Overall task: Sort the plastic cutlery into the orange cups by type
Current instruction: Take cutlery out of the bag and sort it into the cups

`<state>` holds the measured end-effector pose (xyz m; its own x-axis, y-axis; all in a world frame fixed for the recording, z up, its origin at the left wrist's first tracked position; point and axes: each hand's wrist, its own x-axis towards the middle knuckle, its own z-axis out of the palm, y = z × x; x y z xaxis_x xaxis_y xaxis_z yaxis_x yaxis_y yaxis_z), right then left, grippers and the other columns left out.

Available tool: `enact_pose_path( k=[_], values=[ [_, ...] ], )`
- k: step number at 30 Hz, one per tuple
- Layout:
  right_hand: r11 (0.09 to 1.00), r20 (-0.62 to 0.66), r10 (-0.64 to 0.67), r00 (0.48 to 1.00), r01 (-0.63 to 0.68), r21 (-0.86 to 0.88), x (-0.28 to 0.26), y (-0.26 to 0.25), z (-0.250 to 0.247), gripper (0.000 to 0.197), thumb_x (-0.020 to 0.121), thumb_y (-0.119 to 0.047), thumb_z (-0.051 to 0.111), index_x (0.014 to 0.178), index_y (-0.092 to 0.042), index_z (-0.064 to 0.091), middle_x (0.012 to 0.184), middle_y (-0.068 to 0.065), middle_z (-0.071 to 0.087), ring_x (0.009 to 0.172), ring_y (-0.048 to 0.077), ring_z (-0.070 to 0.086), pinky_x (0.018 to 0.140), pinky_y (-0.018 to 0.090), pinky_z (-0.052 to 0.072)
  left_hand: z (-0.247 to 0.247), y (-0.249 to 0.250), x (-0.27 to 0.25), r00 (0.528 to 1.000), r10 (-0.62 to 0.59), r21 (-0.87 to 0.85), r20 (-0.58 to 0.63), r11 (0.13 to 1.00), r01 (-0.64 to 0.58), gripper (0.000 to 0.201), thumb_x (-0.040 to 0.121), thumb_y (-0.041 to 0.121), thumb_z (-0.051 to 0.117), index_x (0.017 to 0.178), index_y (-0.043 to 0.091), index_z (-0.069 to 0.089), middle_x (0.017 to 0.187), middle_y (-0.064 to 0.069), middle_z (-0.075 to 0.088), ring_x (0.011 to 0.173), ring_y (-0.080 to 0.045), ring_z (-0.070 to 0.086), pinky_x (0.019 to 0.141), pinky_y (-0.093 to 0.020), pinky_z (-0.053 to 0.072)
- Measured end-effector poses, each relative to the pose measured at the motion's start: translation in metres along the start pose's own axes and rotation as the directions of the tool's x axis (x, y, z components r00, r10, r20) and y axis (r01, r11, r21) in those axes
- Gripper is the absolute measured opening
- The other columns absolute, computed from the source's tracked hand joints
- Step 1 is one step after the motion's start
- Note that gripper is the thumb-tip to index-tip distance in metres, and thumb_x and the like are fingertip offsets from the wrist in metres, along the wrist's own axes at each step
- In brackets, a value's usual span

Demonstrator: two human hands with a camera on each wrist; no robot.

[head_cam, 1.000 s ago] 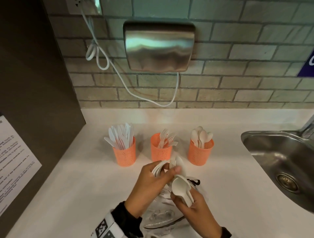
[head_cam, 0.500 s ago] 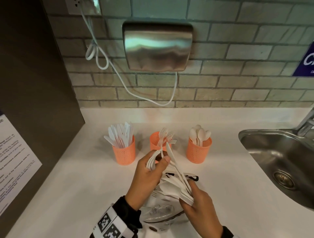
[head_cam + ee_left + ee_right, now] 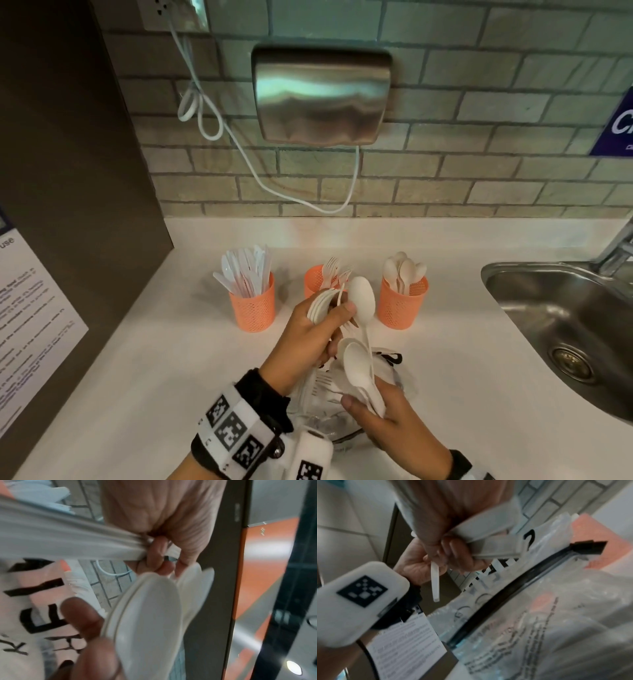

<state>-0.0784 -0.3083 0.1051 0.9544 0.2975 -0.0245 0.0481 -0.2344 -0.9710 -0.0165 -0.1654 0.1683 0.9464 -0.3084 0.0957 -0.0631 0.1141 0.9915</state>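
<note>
White plastic spoons [image 3: 359,368] stand bunched in the right hand [image 3: 394,425], whose fingers [image 3: 352,404] curl round their handles; the bowls rise above the hand toward the cups. In the right-wrist view the same fingers are wrapped round flat grey-white handles [image 3: 488,534]. The left hand [image 3: 308,329] is raised just above and left of the right, its fingers curled round a fan of white pieces [image 3: 318,305]; their type is hard to tell in the head view. Its thumb [image 3: 344,308] presses against one spoon [image 3: 361,299] whose bowl stands up beside it, the stem running down toward the right hand's bunch. In the left-wrist view spoon bowls [image 3: 149,622] lie close to the camera with handles [image 3: 68,545] gripped in the fist behind.

Three orange cups stand in a row on the counter [image 3: 171,359] behind the hands. The left cup [image 3: 253,308] holds knives [image 3: 245,274]. The middle cup [image 3: 317,281], partly hidden by the left hand, holds forks [image 3: 334,269]. The right cup [image 3: 402,303] holds spoons, bowls up.

Under both hands lies a clear plastic bag [image 3: 325,414] with black print, with more white cutlery inside it. A steel sink [image 3: 565,329] is set in the counter at the right.
</note>
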Motion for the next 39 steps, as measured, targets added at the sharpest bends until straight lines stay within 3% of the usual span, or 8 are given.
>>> enact_pose_path(
  k=[3,13,18,23,28,32,35,39],
  values=[
    [0.953,0.158,0.132,0.978,-0.170,0.252,-0.003,-0.012,-0.007,0.036,0.079,-0.040,0.060,0.114,-0.030,0.060,0.045,-0.010,0.041,0.036,0.003,0.032,0.036,0.014,0.029,-0.005,0.005,0.008,0.998,-0.022,-0.033,0.059,0.999,0.024,0.015,0.094,0.010,0.047,0.083,0.013,0.056,0.053,0.006,0.057,0.035,-0.003,0.039,0.029,-0.012,0.021],
    [0.695,0.530,0.048,0.847,-0.409,0.591,-0.003,-0.021,-0.023,0.044,0.084,-0.039,0.063,0.122,-0.018,0.058,0.049,-0.009,0.043,0.032,-0.001,0.030,0.033,0.011,0.028,-0.009,0.017,0.019,0.971,-0.103,-0.170,0.216,0.975,0.142,0.016,0.088,0.029,0.057,0.098,0.019,0.063,0.054,0.007,0.043,0.037,-0.001,0.032,0.031,-0.010,0.021],
    [0.837,0.477,0.086,0.875,-0.323,0.441,0.000,-0.024,-0.027,0.047,0.079,-0.046,0.065,0.121,-0.026,0.059,0.050,-0.006,0.046,0.031,0.001,0.029,0.033,0.012,0.027,-0.003,0.013,0.023,0.974,-0.215,-0.154,0.070,0.963,0.223,0.010,0.087,0.024,0.058,0.095,0.018,0.056,0.046,0.010,0.038,0.033,0.000,0.025,0.032,-0.011,0.020],
    [0.896,0.399,0.094,0.912,-0.252,0.365,-0.001,-0.022,-0.030,0.043,0.082,-0.045,0.059,0.122,-0.028,0.057,0.070,0.009,0.067,0.029,0.004,0.032,0.033,0.014,0.030,0.001,0.000,0.013,0.977,-0.199,-0.177,0.073,0.962,0.210,0.012,0.089,0.012,0.056,0.078,0.014,0.060,0.051,0.006,0.054,0.035,-0.002,0.036,0.031,-0.011,0.025],
    [0.930,0.298,0.098,0.950,-0.194,0.313,0.000,-0.018,-0.032,0.052,0.082,-0.042,0.057,0.116,-0.003,0.051,0.097,0.023,0.071,0.027,0.007,0.032,0.031,0.017,0.036,0.007,-0.007,0.010,0.987,-0.141,-0.154,-0.070,0.980,0.129,0.030,0.095,0.029,0.047,0.071,0.016,0.059,0.048,0.006,0.044,0.038,-0.003,0.036,0.035,-0.014,0.028],
    [0.935,0.251,0.101,0.963,-0.178,0.306,-0.002,-0.016,-0.041,0.063,0.076,-0.052,0.062,0.121,-0.008,0.054,0.097,0.022,0.071,0.026,0.005,0.033,0.032,0.017,0.038,-0.016,0.006,0.024,0.977,-0.074,-0.288,-0.198,0.957,0.014,0.038,0.096,0.037,0.037,0.069,0.014,0.051,0.043,0.007,0.038,0.047,-0.009,0.047,0.047,-0.019,0.045],
    [0.914,0.331,0.102,0.938,-0.219,0.340,-0.003,-0.015,-0.046,0.060,0.074,-0.054,0.066,0.115,-0.010,0.062,0.078,0.019,0.072,0.026,0.005,0.035,0.031,0.017,0.036,-0.028,0.015,0.031,0.988,-0.115,-0.354,-0.107,0.933,0.070,0.039,0.094,0.041,0.037,0.074,0.013,0.055,0.042,0.006,0.033,0.042,-0.011,0.048,0.055,-0.027,0.048],
    [0.887,0.510,0.061,0.858,-0.281,0.367,0.001,-0.020,-0.039,0.043,0.085,-0.043,0.057,0.113,-0.011,0.063,0.065,0.006,0.070,0.027,0.002,0.039,0.032,0.014,0.037,-0.015,0.016,0.029,0.984,-0.170,-0.042,0.053,0.984,0.173,0.029,0.081,0.043,0.056,0.085,0.014,0.061,0.047,0.007,0.026,0.034,-0.003,0.022,0.033,-0.013,0.021]
  ],
)
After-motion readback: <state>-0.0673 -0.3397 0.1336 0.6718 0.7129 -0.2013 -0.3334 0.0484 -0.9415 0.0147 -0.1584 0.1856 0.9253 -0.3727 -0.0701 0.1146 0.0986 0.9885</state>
